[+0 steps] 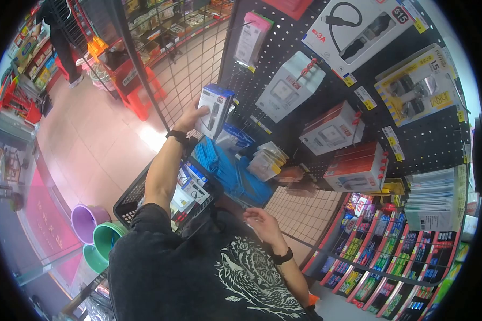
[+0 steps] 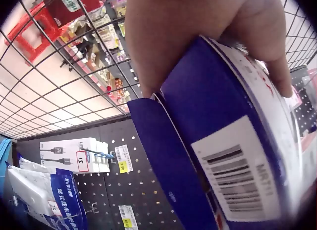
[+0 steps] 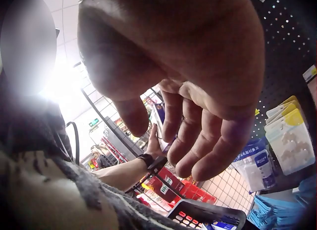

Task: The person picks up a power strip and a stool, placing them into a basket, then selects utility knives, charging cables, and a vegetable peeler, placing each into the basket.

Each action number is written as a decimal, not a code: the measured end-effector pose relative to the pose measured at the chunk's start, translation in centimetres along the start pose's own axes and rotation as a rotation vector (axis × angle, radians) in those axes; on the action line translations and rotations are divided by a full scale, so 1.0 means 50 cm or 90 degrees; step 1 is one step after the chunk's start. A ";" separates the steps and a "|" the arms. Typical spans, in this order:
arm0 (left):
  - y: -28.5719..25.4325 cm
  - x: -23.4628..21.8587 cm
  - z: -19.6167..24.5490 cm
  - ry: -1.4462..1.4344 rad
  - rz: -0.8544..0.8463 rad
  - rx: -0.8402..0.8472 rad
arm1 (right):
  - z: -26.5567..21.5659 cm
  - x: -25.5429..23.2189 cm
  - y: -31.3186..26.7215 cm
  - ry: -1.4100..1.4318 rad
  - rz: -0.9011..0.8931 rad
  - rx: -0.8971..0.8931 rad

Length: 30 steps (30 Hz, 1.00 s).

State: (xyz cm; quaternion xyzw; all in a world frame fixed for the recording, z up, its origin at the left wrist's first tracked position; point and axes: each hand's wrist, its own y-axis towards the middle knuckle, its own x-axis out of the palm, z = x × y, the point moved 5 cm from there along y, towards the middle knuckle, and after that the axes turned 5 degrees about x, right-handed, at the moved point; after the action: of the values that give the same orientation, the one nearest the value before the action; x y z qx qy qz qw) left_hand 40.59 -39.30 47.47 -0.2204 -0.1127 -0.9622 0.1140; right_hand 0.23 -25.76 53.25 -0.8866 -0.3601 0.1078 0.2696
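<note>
My left hand point(image 1: 188, 119) grips a blue and white box point(image 1: 213, 111) in front of the pegboard, the thumb on its printed face. In the left wrist view the box point(image 2: 208, 126) shows a barcode label on its blue side, with a flap standing out along one edge. My right hand point(image 1: 264, 229) is held near the body, its fingers loosely bent around nothing; the right wrist view shows the same hand point(image 3: 183, 86) with the palm side facing the camera.
A black basket point(image 1: 124, 206) holding packages is below my left arm. Hanging packs cover the pegboard point(image 1: 284, 32), with blue bags point(image 1: 241, 176) below. Green point(image 1: 108, 235) and purple buckets point(image 1: 89, 222) stand at the left. A person point(image 1: 59, 37) is in the aisle.
</note>
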 end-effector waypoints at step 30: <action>0.041 -0.020 -0.023 0.036 -0.082 -0.019 | 0.006 0.002 -0.001 -0.047 -0.005 -0.012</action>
State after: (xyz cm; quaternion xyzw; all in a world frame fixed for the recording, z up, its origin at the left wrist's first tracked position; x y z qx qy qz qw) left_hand 41.59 -41.38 46.36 -0.1875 -0.1087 -0.9749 0.0516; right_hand 0.15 -25.56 53.04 -0.8830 -0.3743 0.1358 0.2487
